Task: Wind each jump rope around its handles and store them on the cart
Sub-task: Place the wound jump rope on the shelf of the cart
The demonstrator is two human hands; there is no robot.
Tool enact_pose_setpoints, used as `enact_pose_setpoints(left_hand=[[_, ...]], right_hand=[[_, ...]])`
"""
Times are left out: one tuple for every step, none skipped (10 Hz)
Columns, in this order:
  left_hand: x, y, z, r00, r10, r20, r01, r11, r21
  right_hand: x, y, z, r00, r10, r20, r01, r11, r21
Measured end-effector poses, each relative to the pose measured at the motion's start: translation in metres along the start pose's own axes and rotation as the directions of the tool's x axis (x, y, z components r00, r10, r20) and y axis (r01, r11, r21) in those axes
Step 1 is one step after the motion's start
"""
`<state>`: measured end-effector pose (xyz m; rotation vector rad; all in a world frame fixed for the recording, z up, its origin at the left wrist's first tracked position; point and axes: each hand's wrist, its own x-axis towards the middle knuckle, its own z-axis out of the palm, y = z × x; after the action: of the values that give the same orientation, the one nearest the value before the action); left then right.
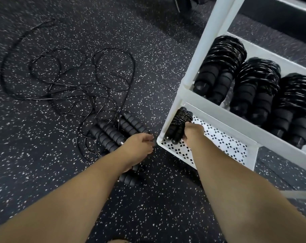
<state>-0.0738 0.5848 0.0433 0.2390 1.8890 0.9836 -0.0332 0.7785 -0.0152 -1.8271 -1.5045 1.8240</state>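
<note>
Seen from above, past two bare forearms. The right hand point(192, 135) grips a wound rope point(179, 122), its cord coiled tight round the paired handles. It holds the rope in the front-left corner of the lower shelf point(218, 142) of a white cart point(206, 41), close to the rim. Whether the rope rests on the perforated base yet can't be told.

The left hand point(140, 144), fingers curled, is over loose handles point(113, 130) on the speckled floor point(166, 216), just left of the cart. Whether it holds one can't be told. Their cords point(70, 76) sprawl in tangled loops farther left. The upper shelf point(278, 67) carries three wound bundles point(255, 88) side by side.

Step in hand, prob.: stowing one finished rope. The next move calls for letting go w/o the coil springing loose, then taking a handle pair & tracing its own cord out of the tangle.

Room: the lower shelf is mostly bare to the right of the rope, so more will fit. The corner post & shelf lip sit near the right wrist, so pulling out up & back looks safest.
</note>
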Motion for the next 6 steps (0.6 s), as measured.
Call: enact_pose_setpoints(left_hand=[[-0.002,0.0,-0.002,1.0,-0.002,-0.014,0.002,1.0,0.002],[-0.005,-0.001,-0.006,1.0,-0.005,-0.027,0.005,1.0,0.003],[-0.011,-0.001,-0.01,0.999,-0.016,-0.029,0.016,1.0,-0.013],[-0.025,0.002,-0.013,0.999,-0.024,-0.026,0.024,1.0,-0.009],[-0.05,0.01,-0.02,0.999,-0.024,-0.047,0.024,1.0,0.012],[-0.08,0.017,-0.035,0.992,-0.037,-0.12,0.04,0.999,0.023]], right_hand=[[-0.001,0.003,-0.001,1.0,-0.01,-0.021,0.009,0.999,-0.046],[-0.004,0.006,-0.004,0.999,-0.028,-0.02,0.026,0.998,-0.065],[-0.01,0.011,-0.008,0.999,-0.026,-0.026,0.024,0.997,-0.07],[-0.029,0.013,-0.011,0.998,-0.01,-0.061,0.004,0.996,-0.095],[-0.068,0.009,-0.008,0.997,0.017,-0.077,-0.027,0.991,-0.13],[-0.104,0.013,-0.008,0.99,0.065,0.127,-0.045,0.987,-0.156]])
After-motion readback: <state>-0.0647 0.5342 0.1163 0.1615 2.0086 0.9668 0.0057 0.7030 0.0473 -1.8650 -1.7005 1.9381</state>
